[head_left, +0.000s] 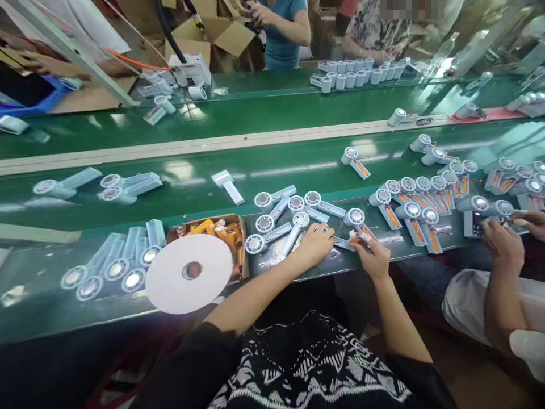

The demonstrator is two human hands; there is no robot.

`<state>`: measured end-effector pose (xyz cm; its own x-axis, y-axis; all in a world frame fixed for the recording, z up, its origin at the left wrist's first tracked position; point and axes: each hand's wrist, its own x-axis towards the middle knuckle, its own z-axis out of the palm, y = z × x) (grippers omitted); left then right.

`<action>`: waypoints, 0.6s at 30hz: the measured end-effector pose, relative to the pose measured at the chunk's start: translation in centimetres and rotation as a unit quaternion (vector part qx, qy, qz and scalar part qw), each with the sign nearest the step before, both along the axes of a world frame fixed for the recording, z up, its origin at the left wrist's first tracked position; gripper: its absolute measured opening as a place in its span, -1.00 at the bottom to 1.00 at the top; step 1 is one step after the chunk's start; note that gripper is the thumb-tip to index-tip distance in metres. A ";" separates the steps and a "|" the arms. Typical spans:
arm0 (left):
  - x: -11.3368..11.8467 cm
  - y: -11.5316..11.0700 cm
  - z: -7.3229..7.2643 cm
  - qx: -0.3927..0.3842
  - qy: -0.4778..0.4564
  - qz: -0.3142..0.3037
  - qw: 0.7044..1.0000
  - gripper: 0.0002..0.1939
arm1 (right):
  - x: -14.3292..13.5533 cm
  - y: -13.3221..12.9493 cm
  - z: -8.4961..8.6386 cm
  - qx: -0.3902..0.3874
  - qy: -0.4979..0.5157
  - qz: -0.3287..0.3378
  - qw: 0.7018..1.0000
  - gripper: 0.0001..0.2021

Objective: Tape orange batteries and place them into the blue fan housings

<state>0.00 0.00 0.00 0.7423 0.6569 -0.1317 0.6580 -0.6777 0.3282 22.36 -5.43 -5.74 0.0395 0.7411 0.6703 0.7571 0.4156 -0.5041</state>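
My left hand [315,244] rests low over the bench with its fingers curled down; what they grip, if anything, is hidden. Just beside it lie several pale-blue handheld fan bodies, among them one with a round grille [301,220]. In my right hand [375,257], thumb and fingers pinch a small orange battery [354,241] with a whitish bit at its end. A fan body [354,217] stands directly behind that hand, and a pale-blue handle piece [342,243] lies between both hands.
At left, a large white paper roll [179,284] leans over a cardboard box of orange batteries [239,250]. More fan bodies [117,268] stand further left. The green conveyor [281,162] runs behind. To the right, a co-worker's hands [504,241] work near fans with orange batteries [412,210].
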 end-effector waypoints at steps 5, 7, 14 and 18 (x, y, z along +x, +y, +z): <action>0.1 1.0 -0.6 -0.027 -0.023 0.010 0.999 -0.85 | 0.3 -0.5 0.2 -0.043 -0.005 0.080 0.996 -0.84; -0.2 1.3 -0.7 -0.041 -0.044 0.015 0.998 -0.87 | 0.2 -0.7 0.8 -0.048 -0.017 0.105 0.993 -0.86; -0.9 1.5 -0.6 -0.079 -0.114 0.042 0.989 -0.87 | 0.1 -0.9 2.7 -0.139 -0.122 0.125 0.975 -0.82; -0.8 1.5 -0.8 -0.085 -0.140 0.086 0.983 -0.77 | -0.4 -0.7 4.0 -0.184 -0.235 0.122 0.947 -0.75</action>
